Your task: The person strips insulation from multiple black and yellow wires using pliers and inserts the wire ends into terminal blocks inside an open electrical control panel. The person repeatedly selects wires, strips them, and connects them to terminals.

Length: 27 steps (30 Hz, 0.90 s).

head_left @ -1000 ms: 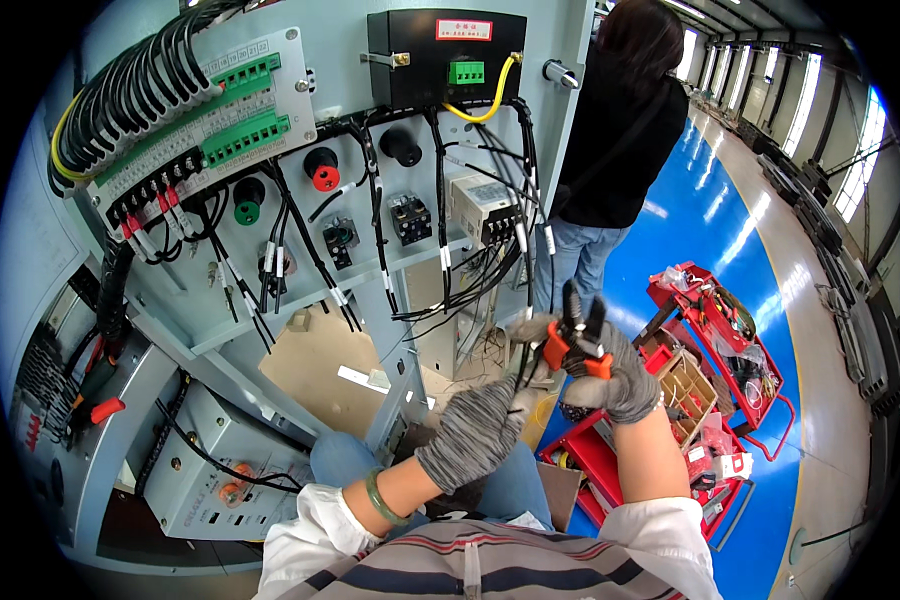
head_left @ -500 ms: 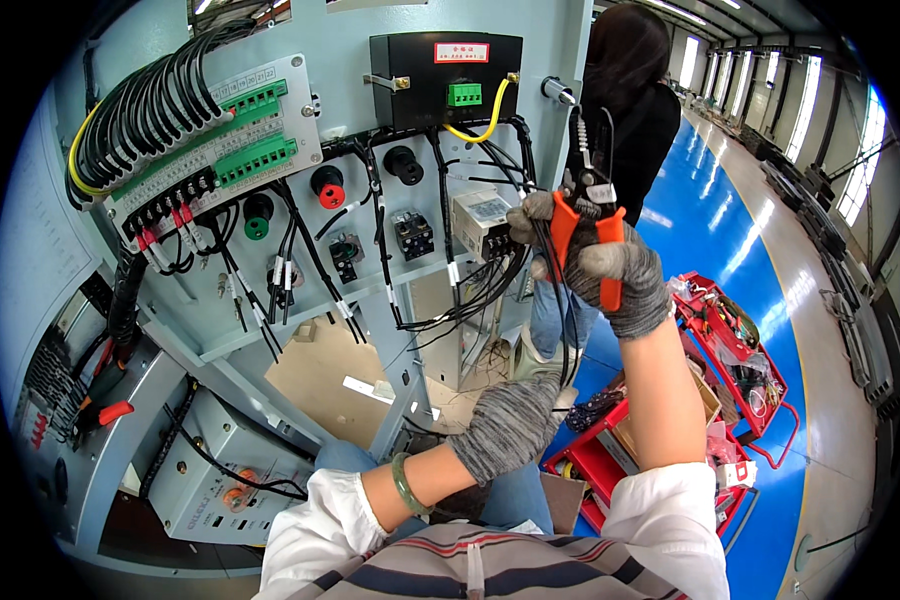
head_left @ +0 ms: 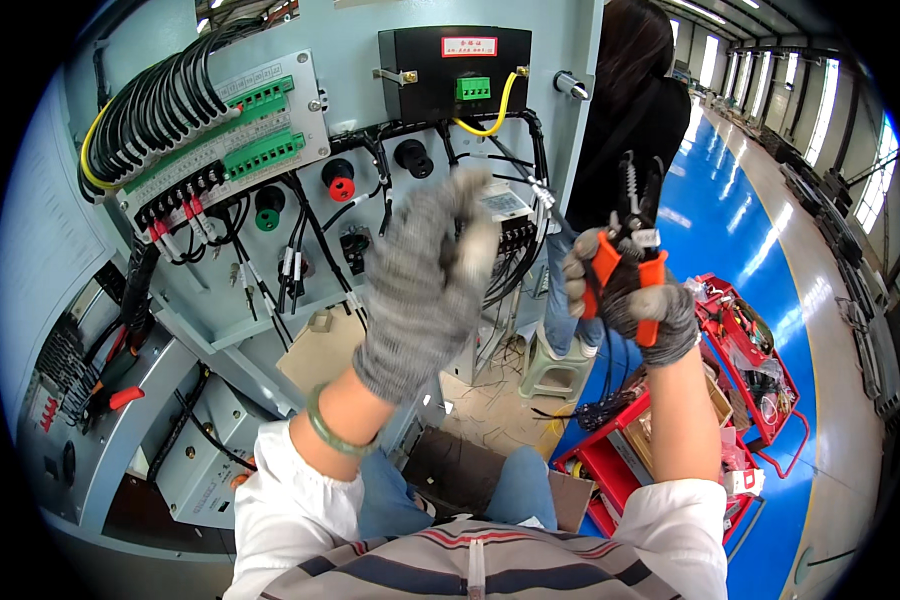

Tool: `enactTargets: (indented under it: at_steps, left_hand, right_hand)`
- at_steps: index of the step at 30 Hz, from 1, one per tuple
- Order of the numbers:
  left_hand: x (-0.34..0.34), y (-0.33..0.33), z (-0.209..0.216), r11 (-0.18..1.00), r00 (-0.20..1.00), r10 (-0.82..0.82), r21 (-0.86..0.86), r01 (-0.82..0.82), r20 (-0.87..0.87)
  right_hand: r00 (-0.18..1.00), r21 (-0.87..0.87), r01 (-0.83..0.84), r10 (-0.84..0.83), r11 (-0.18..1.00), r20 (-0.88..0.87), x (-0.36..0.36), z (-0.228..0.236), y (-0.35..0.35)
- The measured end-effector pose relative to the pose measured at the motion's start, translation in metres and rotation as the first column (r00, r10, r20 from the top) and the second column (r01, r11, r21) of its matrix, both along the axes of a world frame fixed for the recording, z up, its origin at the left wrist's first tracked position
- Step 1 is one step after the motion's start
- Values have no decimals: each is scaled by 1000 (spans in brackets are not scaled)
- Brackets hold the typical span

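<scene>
My left hand (head_left: 425,290), in a grey knit glove, is raised in front of the cabinet panel (head_left: 205,325). Its fingers stretch up and the thumb stands apart from them; nothing shows between them. Behind it, a small white relay-like module (head_left: 505,203) and black wires are partly covered. My right hand (head_left: 660,318), also gloved, grips wire strippers (head_left: 630,235) by their orange handles, jaws pointing up and parted. Thin black wires (head_left: 610,350) hang beneath that hand. Higher on the panel is a black box (head_left: 425,75) with a green connector (head_left: 473,89) and a yellow wire (head_left: 498,118).
At upper left, a green terminal board (head_left: 260,150) carries many black wires. Red and green round sockets (head_left: 340,182) sit below. Red tool carts (head_left: 740,330) stand at right on blue floor. A person in black (head_left: 630,130) is close behind the panel edge, near a pale stool (head_left: 555,368).
My left hand has risen from below to in front of the panel. My right hand, with the wire strippers, has shifted right and down, away from the module.
</scene>
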<state>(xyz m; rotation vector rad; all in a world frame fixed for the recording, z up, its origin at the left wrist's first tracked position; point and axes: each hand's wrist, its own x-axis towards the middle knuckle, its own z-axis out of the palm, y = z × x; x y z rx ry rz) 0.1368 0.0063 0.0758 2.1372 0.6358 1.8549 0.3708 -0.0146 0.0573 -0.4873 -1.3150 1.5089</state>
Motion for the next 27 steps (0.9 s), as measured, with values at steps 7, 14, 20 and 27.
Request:
enactTargets:
  at_steps: [7,14,20,27]
  left_hand:
    - [18,37,30,989,986,143,-20,-145,-86]
    - [11,17,45,903,988,-118,-403,148,98]
    - [15,29,49,884,990,-105,-447,134,89]
    - [20,25,52,733,882,-86,-570,371,464]
  right_hand:
    - [997,18,66,-66,998,-38,13,10,0]
    - [993,82,96,-101,992,58,40,43,16]
    - [996,64,77,-80,995,50,42,68,10]
    - [968,109,177,-193,978,159,14,70,-18]
